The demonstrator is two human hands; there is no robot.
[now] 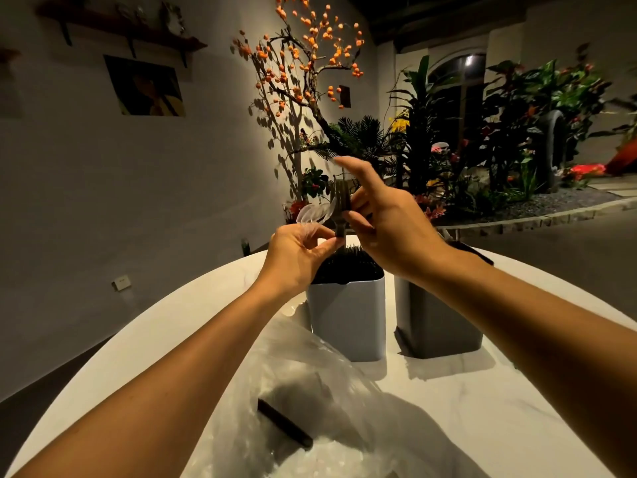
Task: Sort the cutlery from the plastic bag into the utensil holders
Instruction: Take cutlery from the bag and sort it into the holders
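My left hand (pixel 299 254) pinches a bunch of clear plastic spoons (pixel 315 212) and the stem of a stack of dark forks (pixel 342 205), held up above the light grey utensil holder (pixel 348 317). My right hand (pixel 386 222) grips the fork stack from the right, index finger stretched upward. The light grey holder is filled with dark bristle-like inserts (pixel 348 267). A darker grey utensil holder (pixel 436 327) stands to its right, partly hidden by my right forearm. The clear plastic bag (pixel 310 391) lies crumpled in front, with a dark cutlery handle (pixel 284 424) inside.
Everything sits on a round white table (pixel 172 326). Beyond the far edge are a wall, a decorative tree with orange fruit (pixel 310 63) and a bed of green plants (pixel 499 132). A dark object (pixel 475 251) lies behind the darker holder.
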